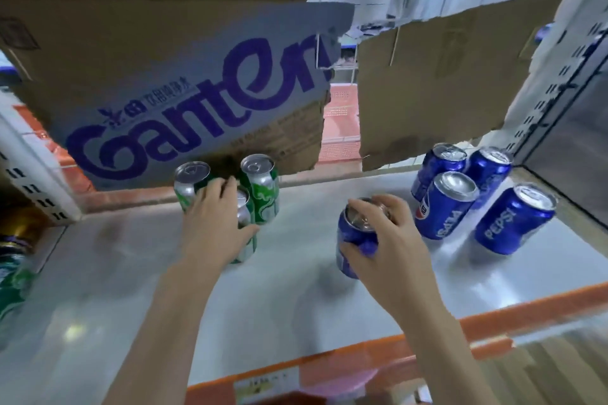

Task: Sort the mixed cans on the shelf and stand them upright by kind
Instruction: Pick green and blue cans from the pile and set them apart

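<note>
Three green cans stand upright at the shelf's back left: one (pixel 189 184), another (pixel 261 191), and a third (pixel 245 230) in front. My left hand (pixel 217 223) grips that front green can. My right hand (pixel 385 240) grips a blue Pepsi can (pixel 353 240) from above, mid-shelf; whether its base touches the shelf I cannot tell. Several blue Pepsi cans stand upright at the right, among them one (pixel 444 204) and a nearer one (pixel 513 220).
The white shelf (pixel 131 289) has an orange front edge (pixel 493 319). A Ganten cardboard box (pixel 184 102) hangs over the green cans, a torn cardboard sheet (pixel 444 82) behind the blue ones. More cans (pixel 13 260) sit at the far left edge.
</note>
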